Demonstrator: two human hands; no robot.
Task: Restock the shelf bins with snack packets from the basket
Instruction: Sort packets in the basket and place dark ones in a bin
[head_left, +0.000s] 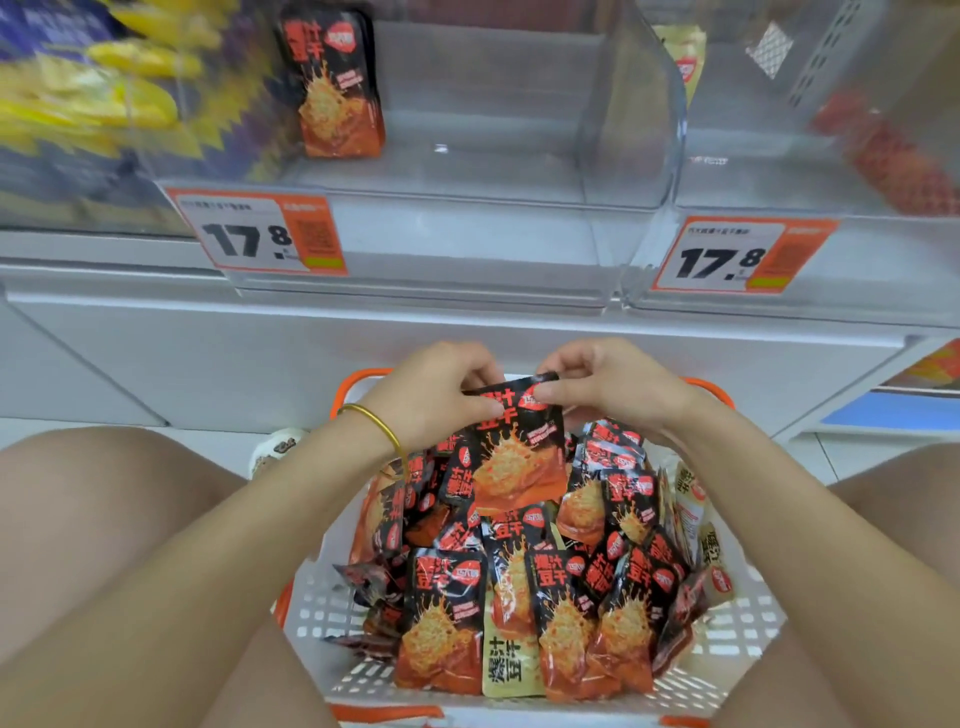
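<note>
Nearest me were the person's bare thighs (104, 519), spread either side of a white slotted plastic basket with an orange rim (317, 618) that sat on the floor between them. It was heaped with black-and-red foil snack packets (561, 597), with a few cream-coloured ones among them.

Over the far half of that heap, one flat black-and-red packet (519, 457) was lifted clear at its top. Its long axis ran near to far, with the printed face up and the top edge pointing toward the shelf. Both hands were on that top edge. The left hand (436, 395), with a thin gold bangle (374, 423) on its wrist, pinched the left corner. The right hand (608, 384) pinched the right corner. On each, the fingers were curled tight with no gap to spare.

Farther off, straight ahead and higher, stood the clear plastic shelf bin (467, 171) with an orange-and-white price tag (260, 234) on its front. A single matching packet (335, 88) stood upright against its left wall, and bare floor lay to the right of it. I judged that the held packet had only to go forward and up. Neither hand was nearer the bin.
</note>
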